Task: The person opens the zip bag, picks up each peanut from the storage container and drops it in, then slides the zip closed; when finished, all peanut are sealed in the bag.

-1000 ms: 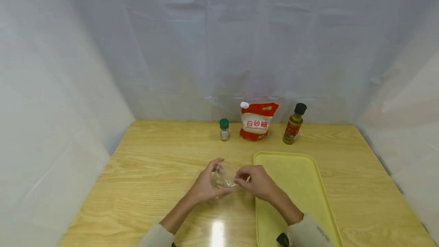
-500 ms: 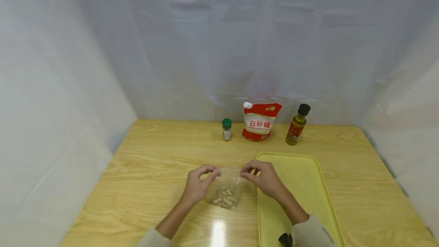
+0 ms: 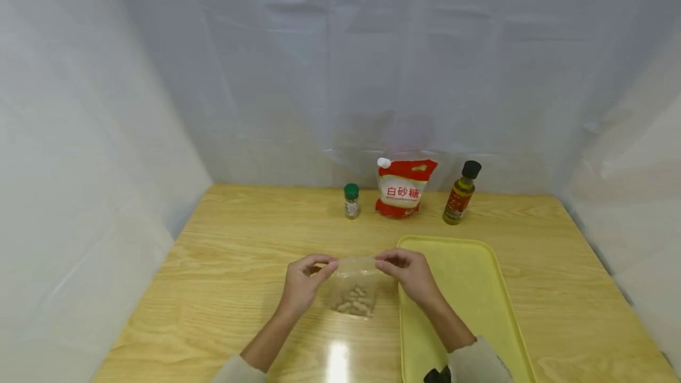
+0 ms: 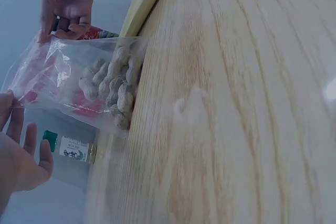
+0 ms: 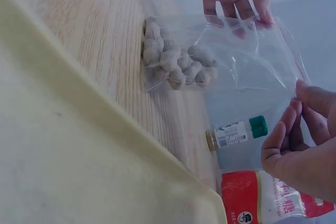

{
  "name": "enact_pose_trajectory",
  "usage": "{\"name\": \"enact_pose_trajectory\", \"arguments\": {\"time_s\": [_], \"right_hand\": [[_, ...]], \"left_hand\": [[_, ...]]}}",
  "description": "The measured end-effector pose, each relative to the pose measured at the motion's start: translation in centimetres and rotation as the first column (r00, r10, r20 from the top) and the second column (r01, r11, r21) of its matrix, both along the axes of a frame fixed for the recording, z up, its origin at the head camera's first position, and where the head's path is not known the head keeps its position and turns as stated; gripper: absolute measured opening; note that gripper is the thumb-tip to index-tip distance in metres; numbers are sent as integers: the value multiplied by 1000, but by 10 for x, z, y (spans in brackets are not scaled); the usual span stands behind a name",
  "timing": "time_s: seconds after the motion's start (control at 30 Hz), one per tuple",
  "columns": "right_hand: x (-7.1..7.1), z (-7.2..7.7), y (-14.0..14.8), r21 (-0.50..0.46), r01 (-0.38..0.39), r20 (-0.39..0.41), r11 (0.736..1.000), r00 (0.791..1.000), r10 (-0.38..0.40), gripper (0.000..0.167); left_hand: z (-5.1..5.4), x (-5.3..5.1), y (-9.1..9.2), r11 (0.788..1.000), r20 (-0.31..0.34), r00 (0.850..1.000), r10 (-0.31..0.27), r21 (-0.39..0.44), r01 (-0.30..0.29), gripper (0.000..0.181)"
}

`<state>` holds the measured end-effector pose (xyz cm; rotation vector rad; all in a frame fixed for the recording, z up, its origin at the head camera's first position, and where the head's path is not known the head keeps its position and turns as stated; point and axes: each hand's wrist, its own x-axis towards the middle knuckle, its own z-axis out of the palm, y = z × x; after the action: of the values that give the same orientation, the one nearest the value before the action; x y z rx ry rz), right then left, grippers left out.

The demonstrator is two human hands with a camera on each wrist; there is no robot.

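Observation:
A clear plastic bag [image 3: 355, 279] hangs between both hands over the table, its mouth at the top. Unshelled peanuts [image 4: 113, 82] lie bunched in its bottom, close to or on the wood. My left hand [image 3: 302, 282] pinches the left top corner between thumb and fingers. At the right top corner, my right hand [image 3: 411, 273] pinches the bag's edge in the same way. In the right wrist view the bag [image 5: 236, 56] looks stretched flat along its top, and several peanuts [image 5: 173, 59] show through the film.
On the wooden table [image 3: 239, 241], a yellow tray [image 3: 452, 288] lies right of the bag, under the right forearm. Along the back stand a green-capped spice jar [image 3: 352, 201], a red and white sugar pouch [image 3: 404, 189] and a dark-capped bottle [image 3: 460, 194]. Pale sheeting [image 3: 266, 75] surrounds the table.
The left hand has gone from cupping the bag's side to pinching its top corner. The bag, first bunched between the hands, now hangs spread and upright with the peanuts at its bottom.

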<state>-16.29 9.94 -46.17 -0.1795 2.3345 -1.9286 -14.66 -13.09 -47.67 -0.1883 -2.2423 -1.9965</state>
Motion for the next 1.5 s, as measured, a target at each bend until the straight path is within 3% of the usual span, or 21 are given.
{"name": "enact_pose_trajectory", "arguments": {"time_s": [0.13, 0.3, 0.5, 0.63, 0.83, 1.07, 1.2, 1.4, 1.5], "right_hand": [[0, -1, -2, -1, 13, 30, 1000, 999, -13, 21], [1, -2, -4, -8, 42, 54, 999, 998, -42, 20], [2, -3, -8, -46, 53, 57, 998, 997, -51, 17], [3, -3, -10, -39, 13, 2, 999, 1000, -13, 19], [3, -4, -15, 27, -13, -102, 1000, 995, 15, 16], [5, -5, -19, 71, -36, -143, 997, 989, 46, 15], [4, -5, -21, 96, -40, -188, 995, 980, 58, 15], [4, 0, -25, 88, -70, -159, 994, 984, 83, 11], [9, 11, -27, 84, -93, -141, 992, 984, 105, 11]], "left_hand": [[1, -1, 1, 999, 88, 996, 25, 25, -28, 19], [0, -4, 5, 998, 129, 990, 50, 40, -55, 19], [2, 0, 7, 1000, 113, 994, -3, -25, 6, 23], [2, 0, 8, 997, 82, 996, -44, -65, 50, 23], [1, -2, 11, 989, 4, 999, -37, -142, 38, 18], [2, 0, 15, 978, -15, 995, -99, -187, 95, 17], [3, 0, 17, 980, -34, 995, -90, -180, 83, 13], [9, 1, 20, 983, 7, 998, -69, -171, 70, 8], [13, 2, 22, 983, 31, 997, -76, -163, 80, 8]]}}
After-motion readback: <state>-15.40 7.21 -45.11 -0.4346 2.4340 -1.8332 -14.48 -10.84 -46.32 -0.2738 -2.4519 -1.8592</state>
